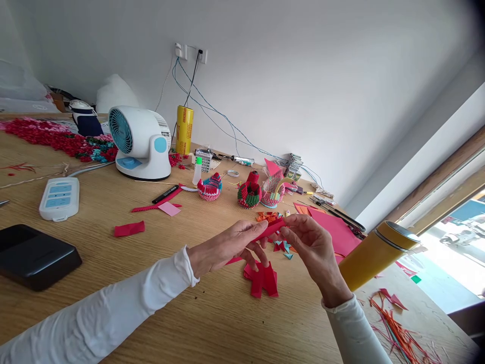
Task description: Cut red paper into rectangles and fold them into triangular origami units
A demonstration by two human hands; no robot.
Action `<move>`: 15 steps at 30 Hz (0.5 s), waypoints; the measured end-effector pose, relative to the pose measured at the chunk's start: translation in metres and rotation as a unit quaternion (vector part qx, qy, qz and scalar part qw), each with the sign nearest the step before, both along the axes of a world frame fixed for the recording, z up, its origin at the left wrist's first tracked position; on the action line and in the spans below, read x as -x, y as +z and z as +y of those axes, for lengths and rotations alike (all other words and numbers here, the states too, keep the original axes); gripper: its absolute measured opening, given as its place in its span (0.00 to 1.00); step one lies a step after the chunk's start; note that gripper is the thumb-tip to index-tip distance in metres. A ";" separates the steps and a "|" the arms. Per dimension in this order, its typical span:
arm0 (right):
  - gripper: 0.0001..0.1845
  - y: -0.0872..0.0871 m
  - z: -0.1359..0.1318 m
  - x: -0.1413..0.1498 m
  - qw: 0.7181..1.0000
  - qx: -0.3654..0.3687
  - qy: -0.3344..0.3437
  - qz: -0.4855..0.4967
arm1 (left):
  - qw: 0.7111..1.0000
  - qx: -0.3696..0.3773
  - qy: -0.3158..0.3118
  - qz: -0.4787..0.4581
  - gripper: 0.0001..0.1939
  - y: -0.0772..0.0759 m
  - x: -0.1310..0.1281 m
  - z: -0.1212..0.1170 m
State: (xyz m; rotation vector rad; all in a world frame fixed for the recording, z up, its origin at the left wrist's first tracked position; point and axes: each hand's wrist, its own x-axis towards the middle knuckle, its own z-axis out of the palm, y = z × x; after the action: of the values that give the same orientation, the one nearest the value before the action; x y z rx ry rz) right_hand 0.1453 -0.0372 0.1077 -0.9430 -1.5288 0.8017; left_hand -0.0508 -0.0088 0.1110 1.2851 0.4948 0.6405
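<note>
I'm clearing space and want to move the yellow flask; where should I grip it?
Probably around the yellow flask's body, below the lid, coming from the view's right. It stands lid up, its plain round wall suits a wrapping grip, and the right hand crowds its left side.

Above the table [182, 313], a red paper strip [272, 229] is held up!
Narrow and plain, it is clasped under the thumb of the left hand [235, 241], its other end pinched by the right hand [312, 247]; below, red paper pieces [261, 280] are seen overlapped.
</note>
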 end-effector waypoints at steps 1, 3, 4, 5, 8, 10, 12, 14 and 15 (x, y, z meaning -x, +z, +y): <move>0.09 0.000 0.000 0.000 1.000 -0.002 -0.003 -0.006 | 1.000 -0.001 0.007 -0.001 0.18 -0.001 0.000 0.001; 0.10 0.001 -0.001 0.000 1.000 -0.005 -0.006 -0.017 | 1.000 -0.007 0.019 -0.004 0.19 -0.004 -0.001 0.002; 0.11 0.001 -0.001 -0.001 1.000 -0.008 -0.009 -0.021 | 1.000 -0.014 0.024 -0.003 0.20 -0.005 -0.001 0.003; 0.11 0.001 -0.001 -0.001 1.000 -0.012 -0.011 -0.024 | 0.999 -0.021 0.029 -0.001 0.21 -0.006 -0.001 0.003; 0.09 0.000 -0.001 -0.001 0.999 -0.032 -0.014 -0.016 | 0.998 -0.040 0.041 0.006 0.22 -0.008 -0.002 0.003; 0.08 0.000 -0.001 -0.001 0.999 -0.042 -0.013 -0.008 | 0.998 -0.045 0.046 0.008 0.22 -0.008 -0.002 0.003; 0.08 0.000 -0.002 0.000 0.999 -0.051 -0.011 -0.011 | 0.997 -0.049 0.050 0.009 0.22 -0.008 -0.003 0.002; 0.08 0.000 -0.003 0.000 0.998 -0.062 -0.010 -0.023 | 0.997 -0.053 0.052 0.013 0.21 -0.009 -0.003 0.002; 0.08 0.000 -0.003 0.001 0.997 -0.068 -0.011 -0.030 | 0.997 -0.055 0.052 0.015 0.22 -0.009 -0.003 0.002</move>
State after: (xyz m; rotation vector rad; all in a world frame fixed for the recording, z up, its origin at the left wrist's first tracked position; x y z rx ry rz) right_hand 0.1447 -0.0400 0.1080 -0.8881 -1.6006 0.6499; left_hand -0.0476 -0.0067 0.1023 1.3808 0.5598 0.7456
